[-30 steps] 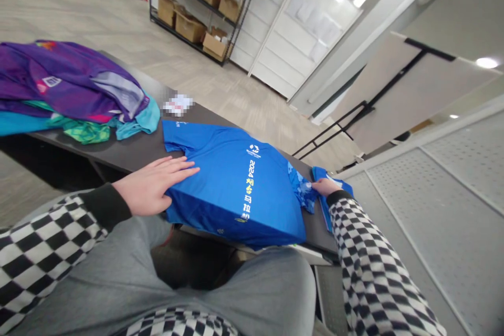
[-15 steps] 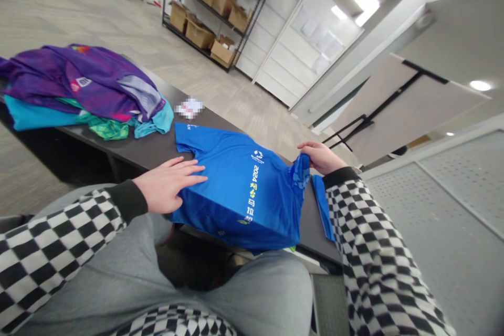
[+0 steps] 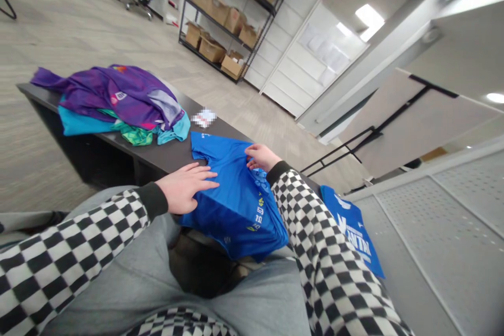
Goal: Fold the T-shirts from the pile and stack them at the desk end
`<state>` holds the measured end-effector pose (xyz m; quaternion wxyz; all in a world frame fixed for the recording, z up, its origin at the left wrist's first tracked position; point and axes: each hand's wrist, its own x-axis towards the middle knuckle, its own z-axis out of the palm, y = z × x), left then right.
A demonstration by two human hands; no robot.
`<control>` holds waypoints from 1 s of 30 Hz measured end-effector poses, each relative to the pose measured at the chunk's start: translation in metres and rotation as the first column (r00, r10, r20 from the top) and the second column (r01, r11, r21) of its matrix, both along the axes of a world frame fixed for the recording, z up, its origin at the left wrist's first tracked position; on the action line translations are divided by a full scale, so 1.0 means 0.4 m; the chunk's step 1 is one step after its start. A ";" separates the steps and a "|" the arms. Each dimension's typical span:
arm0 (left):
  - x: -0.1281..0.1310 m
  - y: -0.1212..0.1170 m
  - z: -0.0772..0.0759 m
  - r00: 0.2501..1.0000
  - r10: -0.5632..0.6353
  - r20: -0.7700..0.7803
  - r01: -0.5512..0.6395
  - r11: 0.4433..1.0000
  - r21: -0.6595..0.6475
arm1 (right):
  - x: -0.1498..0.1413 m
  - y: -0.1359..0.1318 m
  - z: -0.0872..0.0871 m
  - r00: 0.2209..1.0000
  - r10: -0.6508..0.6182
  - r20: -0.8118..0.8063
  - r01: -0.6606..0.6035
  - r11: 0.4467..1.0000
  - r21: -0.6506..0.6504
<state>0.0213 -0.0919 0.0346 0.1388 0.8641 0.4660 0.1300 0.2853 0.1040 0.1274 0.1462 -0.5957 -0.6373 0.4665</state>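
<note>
- Right hand [image 3: 262, 157] has carried the blue T-shirt's [image 3: 232, 220] far side over its middle; grip unclear.
- Left hand [image 3: 185, 187] lies wide open on the shirt.
- Shirt sits at the desk's [image 3: 169, 157] near edge, beside a clothes pile [image 3: 114, 100].

Metal shelving [image 3: 266, 26] holding cardboard boxes [image 3: 211, 51], carpet-tile floor [image 3: 79, 47], white wall [image 3: 283, 71], ceiling lights [image 3: 369, 14]

Office stockroom with wire shelving [image 3: 258, 47] of cardboard boxes [image 3: 211, 50]

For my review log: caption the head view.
Left hand and right hand handle a blue T-shirt on a dark table.
</note>
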 end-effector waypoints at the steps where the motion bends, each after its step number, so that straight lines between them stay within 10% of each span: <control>1: 0.000 -0.001 0.001 1.000 0.001 0.006 -0.001 1.000 -0.003 | 0.001 -0.003 -0.013 0.999 0.046 -0.006 -0.046 0.998 -0.035; 12: -0.018 0.001 -0.015 0.998 -0.040 0.057 0.038 0.998 0.044 | 0.348 0.117 0.064 0.953 -0.221 0.206 0.151 0.938 0.311; 30: 0.022 -0.018 -0.007 0.990 0.079 0.117 -0.094 0.987 0.130 | 0.517 0.215 -0.197 0.914 -0.277 0.297 0.054 0.807 0.588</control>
